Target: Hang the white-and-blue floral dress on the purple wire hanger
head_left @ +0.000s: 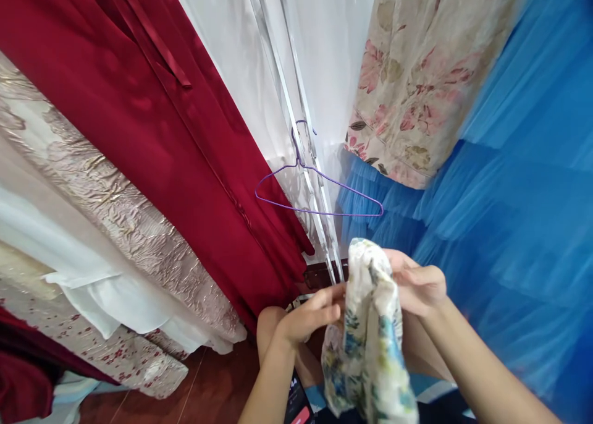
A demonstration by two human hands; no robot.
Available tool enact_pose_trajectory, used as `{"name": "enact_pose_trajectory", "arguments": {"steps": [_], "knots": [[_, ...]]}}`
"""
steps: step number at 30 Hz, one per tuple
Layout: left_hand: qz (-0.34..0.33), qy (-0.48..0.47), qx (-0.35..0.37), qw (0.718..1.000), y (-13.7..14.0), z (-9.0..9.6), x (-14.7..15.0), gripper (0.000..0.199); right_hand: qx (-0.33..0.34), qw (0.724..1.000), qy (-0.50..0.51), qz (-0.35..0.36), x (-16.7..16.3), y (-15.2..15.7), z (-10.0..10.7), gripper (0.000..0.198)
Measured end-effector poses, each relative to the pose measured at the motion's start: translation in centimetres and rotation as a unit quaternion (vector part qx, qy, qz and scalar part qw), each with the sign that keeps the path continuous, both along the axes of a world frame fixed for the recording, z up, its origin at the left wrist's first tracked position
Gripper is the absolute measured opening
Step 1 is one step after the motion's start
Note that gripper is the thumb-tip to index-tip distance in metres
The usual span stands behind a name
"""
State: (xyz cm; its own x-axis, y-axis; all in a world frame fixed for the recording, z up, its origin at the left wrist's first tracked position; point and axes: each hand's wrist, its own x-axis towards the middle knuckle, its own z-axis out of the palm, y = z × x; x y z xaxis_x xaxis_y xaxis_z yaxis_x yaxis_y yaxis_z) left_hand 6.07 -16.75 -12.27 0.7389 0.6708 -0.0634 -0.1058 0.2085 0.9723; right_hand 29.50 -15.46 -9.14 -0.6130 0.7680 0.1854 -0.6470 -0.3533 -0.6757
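Note:
A folded or bunched floral cloth point(373, 343), white with blue, green and yellow print, hangs between my hands above my lap. It looks like a garment, though its kind is not clear. My right hand point(419, 282) grips its upper right side, with the fingertips partly behind the fabric. From the left, my left hand point(312, 313) pinches its edge, and the cloth covers the ends of those fingers. Just beyond the cloth, a bare purple wire hanger point(319, 212) hangs by its hook on a white metal rack point(308, 158).
Dark red fabric point(185, 164) and textured pale cloth point(115, 207) hang on the left. A beige flowered garment point(412, 90) and blue layered tulle point(519, 226) hang on the right. A phone point(299, 402) lies by my lap, above a reddish tiled floor point(208, 387).

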Motion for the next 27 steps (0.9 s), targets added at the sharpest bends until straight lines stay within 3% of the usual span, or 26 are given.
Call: {"name": "enact_pose_trajectory", "arguments": {"steps": [2, 4, 8, 13, 17, 19, 22, 23, 25, 27], "knots": [[-0.068, -0.003, -0.007, 0.998, -1.1, -0.6, 0.3, 0.065, -0.005, 0.999, -0.018, -0.043, 0.9, 0.2, 1.1, 0.032], [-0.069, 0.014, 0.033, 0.997, -1.8, -0.7, 1.2, 0.052, -0.011, 0.995, -0.034, -0.091, 1.5, 0.4, 2.1, 0.024], [0.046, 0.030, 0.138, 0.989, -1.9, -0.1, 3.9, 0.026, -0.010, 0.988, -0.052, -0.142, 2.0, 0.1, 4.4, 0.022], [0.111, -0.044, 0.101, 0.988, -1.0, 0.7, 5.7, 0.032, 0.067, 0.977, -0.152, -0.132, 2.4, 0.1, 6.5, 0.022], [0.214, -0.031, 0.140, 0.966, -0.5, 1.5, 5.1, 0.034, 0.124, 0.954, -0.239, -0.133, 3.6, 0.9, 6.7, 0.018], [0.280, -0.060, 0.139, 0.948, -0.3, 2.3, 4.5, 0.034, 0.165, 0.942, -0.280, -0.077, 4.0, 1.1, 6.7, 0.022], [0.327, -0.098, 0.117, 0.933, 0.2, 3.9, 3.7, 0.031, 0.229, 0.903, -0.346, 0.113, 4.4, 1.3, 6.5, 0.027], [0.324, -0.100, 0.114, 0.934, 0.3, 4.3, 3.5, 0.030, 0.237, 0.891, -0.360, 0.146, 4.6, 1.4, 6.4, 0.025], [0.290, -0.083, 0.112, 0.947, 0.4, 4.7, 3.2, 0.027, 0.226, 0.892, -0.374, 0.112, 5.2, 1.9, 6.3, 0.019], [0.238, -0.041, 0.116, 0.963, 0.3, 4.3, 3.4, 0.023, 0.180, 0.914, -0.363, -0.004, 6.1, 2.8, 6.4, 0.014]]}}
